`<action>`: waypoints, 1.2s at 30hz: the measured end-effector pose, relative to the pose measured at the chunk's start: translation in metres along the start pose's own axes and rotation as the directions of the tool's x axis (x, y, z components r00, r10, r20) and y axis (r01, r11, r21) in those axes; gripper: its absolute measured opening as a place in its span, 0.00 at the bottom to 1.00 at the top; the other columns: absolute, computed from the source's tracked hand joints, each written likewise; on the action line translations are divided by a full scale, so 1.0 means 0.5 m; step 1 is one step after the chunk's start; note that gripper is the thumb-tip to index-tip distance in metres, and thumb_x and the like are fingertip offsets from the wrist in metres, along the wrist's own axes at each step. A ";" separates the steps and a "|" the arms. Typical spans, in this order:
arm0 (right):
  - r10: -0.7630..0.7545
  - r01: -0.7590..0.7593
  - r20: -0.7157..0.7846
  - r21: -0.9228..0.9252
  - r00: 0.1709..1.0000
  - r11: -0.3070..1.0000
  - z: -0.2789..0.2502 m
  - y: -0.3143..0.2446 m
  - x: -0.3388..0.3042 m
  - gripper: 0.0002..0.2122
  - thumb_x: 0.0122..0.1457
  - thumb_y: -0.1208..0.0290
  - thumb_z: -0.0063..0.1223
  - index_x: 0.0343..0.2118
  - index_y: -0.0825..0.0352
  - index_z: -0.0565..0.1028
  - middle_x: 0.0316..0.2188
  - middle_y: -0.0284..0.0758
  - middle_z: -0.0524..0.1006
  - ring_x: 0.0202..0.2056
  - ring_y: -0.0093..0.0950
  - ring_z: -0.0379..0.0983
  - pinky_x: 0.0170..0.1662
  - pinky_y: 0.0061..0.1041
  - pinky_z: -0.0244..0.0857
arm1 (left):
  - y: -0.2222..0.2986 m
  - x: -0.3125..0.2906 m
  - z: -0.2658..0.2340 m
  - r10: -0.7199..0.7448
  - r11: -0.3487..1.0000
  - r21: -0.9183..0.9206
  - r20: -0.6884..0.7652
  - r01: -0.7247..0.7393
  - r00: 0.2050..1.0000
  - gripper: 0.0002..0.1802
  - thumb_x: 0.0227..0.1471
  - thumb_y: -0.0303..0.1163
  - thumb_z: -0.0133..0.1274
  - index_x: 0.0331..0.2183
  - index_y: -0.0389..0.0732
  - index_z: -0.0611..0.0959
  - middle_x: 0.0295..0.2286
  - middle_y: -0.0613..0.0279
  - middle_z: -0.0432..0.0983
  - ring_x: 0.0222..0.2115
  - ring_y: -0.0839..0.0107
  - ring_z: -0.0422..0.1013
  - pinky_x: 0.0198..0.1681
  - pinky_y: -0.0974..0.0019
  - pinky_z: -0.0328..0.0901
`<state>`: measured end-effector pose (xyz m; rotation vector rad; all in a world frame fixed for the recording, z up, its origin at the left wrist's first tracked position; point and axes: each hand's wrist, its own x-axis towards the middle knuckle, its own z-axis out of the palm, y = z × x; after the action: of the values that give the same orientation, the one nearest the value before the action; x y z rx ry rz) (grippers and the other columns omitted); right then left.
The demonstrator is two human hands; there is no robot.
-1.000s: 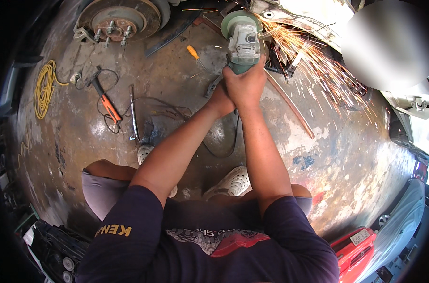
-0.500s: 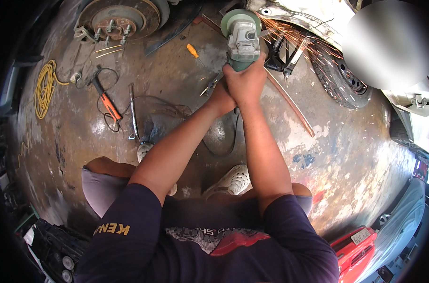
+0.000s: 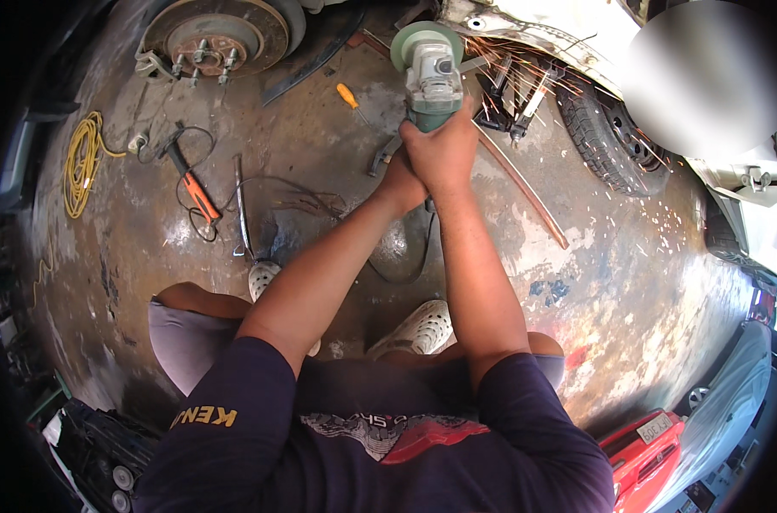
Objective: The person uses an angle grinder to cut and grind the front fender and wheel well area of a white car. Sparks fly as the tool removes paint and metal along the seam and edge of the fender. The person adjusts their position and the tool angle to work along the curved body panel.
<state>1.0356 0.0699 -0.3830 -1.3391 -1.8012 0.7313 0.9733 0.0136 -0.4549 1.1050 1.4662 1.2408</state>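
Yellow cable [image 3: 82,162] lay coiled at far left on the stained concrete floor [image 3: 628,282], with orange-handled pliers [image 3: 196,190] to its right. At centre, the left hand [image 3: 398,181] and right hand [image 3: 444,147] each had a grip closed around the green angle grinder [image 3: 429,73], held above the floor against a white car body panel [image 3: 534,34], with sparks [image 3: 568,94] flying right toward a tyre [image 3: 611,137].

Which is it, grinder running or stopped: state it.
Running: sparks spray from the angle grinder at the white car body edge; both hands grip it.
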 end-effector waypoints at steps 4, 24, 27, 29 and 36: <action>-0.034 0.034 -0.014 -0.002 0.999 0.999 -0.011 0.006 0.007 0.31 0.44 0.69 0.73 0.50 0.70 0.68 0.37 0.56 0.83 0.42 0.60 0.80 0.47 0.51 0.75 | 0.036 -0.003 0.001 -0.138 0.989 -0.048 0.071 0.141 0.988 0.34 0.60 0.38 0.64 0.64 0.39 0.74 0.62 0.53 0.75 0.63 0.63 0.71 0.64 0.59 0.66; -0.002 0.002 -0.003 0.011 1.000 1.000 0.000 0.002 0.006 0.28 0.44 0.67 0.72 0.48 0.71 0.72 0.40 0.55 0.84 0.43 0.56 0.83 0.50 0.45 0.77 | -0.004 0.007 0.000 -0.027 0.998 -0.061 0.027 0.029 0.999 0.32 0.60 0.36 0.64 0.63 0.38 0.76 0.61 0.52 0.76 0.62 0.65 0.72 0.64 0.59 0.67; -0.001 0.001 0.018 0.000 1.000 1.000 0.003 -0.001 0.002 0.29 0.44 0.69 0.72 0.48 0.70 0.69 0.37 0.56 0.83 0.42 0.59 0.81 0.47 0.50 0.76 | -0.018 0.007 0.000 0.041 0.999 -0.006 0.002 -0.041 0.999 0.33 0.60 0.37 0.65 0.63 0.38 0.75 0.61 0.51 0.76 0.62 0.64 0.72 0.64 0.58 0.67; -0.003 0.003 0.008 -0.001 1.000 1.000 0.002 0.001 0.002 0.29 0.44 0.70 0.73 0.48 0.69 0.68 0.35 0.56 0.82 0.41 0.61 0.80 0.46 0.52 0.75 | -0.012 0.006 0.001 0.038 0.999 -0.001 0.005 -0.038 0.999 0.33 0.60 0.37 0.65 0.63 0.39 0.75 0.61 0.52 0.77 0.62 0.63 0.73 0.64 0.58 0.67; 0.004 -0.004 -0.001 -0.006 1.000 1.000 -0.003 0.002 0.004 0.30 0.44 0.69 0.73 0.48 0.70 0.67 0.36 0.56 0.83 0.41 0.60 0.80 0.47 0.52 0.76 | -0.003 0.004 0.002 0.002 1.000 0.014 0.007 -0.002 1.000 0.32 0.61 0.39 0.64 0.63 0.39 0.76 0.59 0.52 0.78 0.61 0.62 0.73 0.64 0.58 0.67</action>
<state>1.0371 0.0720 -0.3827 -1.3464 -1.8018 0.7281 0.9738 0.0157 -0.4565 1.1195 1.4710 1.2279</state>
